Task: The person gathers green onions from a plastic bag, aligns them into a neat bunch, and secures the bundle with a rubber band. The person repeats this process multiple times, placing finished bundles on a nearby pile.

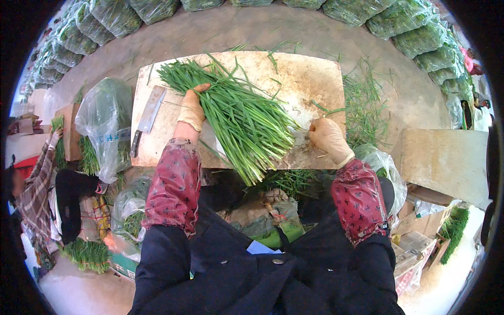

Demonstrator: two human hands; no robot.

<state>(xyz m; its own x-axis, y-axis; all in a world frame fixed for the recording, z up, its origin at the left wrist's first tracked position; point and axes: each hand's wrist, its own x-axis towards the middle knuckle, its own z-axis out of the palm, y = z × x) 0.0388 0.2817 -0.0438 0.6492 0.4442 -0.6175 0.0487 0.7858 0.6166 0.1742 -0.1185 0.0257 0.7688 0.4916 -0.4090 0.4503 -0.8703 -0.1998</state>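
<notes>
My left hand [193, 108], in a tan glove, grips a thick bunch of long green leafy stalks, seemingly garlic chives [244, 114], around its leafy part. The bunch lies slantwise over a worn, stained board [315, 75], its pale cut ends sticking out past the near edge. To the right of those ends my right hand [328, 138], also gloved, is curled with the fingers together; a thin stalk end seems to meet its fingertips, though whether it is pinched is unclear. A cleaver [151, 114] with a dark handle lies on the board, left of my left hand.
Loose green trimmings [364, 102] litter the floor right of the board. A clear plastic bag of greens [108, 122] stands at its left. Large filled bags [114, 15] line the far side. A person [37, 185] sits at the left holding greens. Another board [445, 161] is at the right.
</notes>
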